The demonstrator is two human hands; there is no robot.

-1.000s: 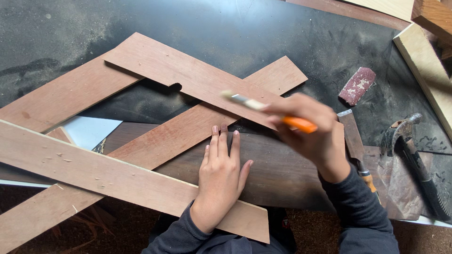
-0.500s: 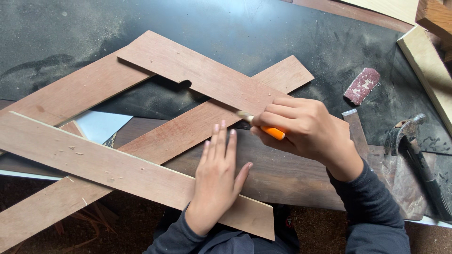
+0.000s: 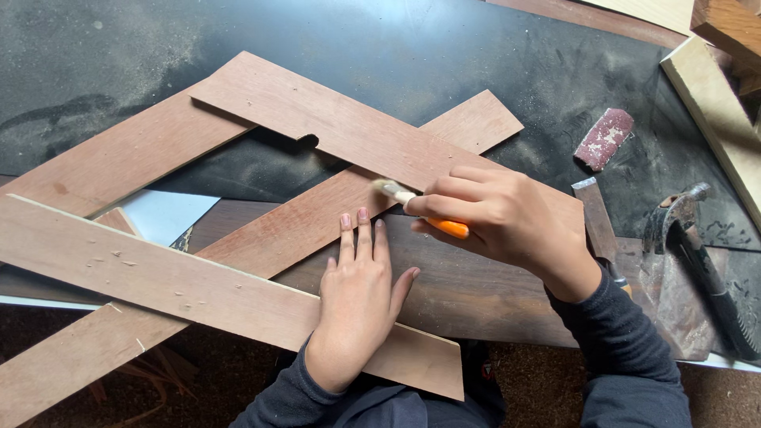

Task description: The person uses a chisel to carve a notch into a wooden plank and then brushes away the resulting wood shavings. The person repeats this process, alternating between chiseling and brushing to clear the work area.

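Since the earlier frame, right hand (image 3: 507,218) came down, brush tip now meeting the wood. Left hand (image 3: 358,297) lay flat, fingers released, pinning the crossed wooden strips (image 3: 317,214). Right fingers clenched around the orange-handled brush (image 3: 420,210). Brushing step apparently underway; next stroke needs steady pinning. Chisel (image 3: 596,222), hammer (image 3: 697,254), sanding block (image 3: 604,139) beyond.

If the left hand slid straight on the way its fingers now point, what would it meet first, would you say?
Most likely the small brush held by the right hand: the left hand lies flat on the wooden strip, fingers pointing up-table, the bristles just beyond them.
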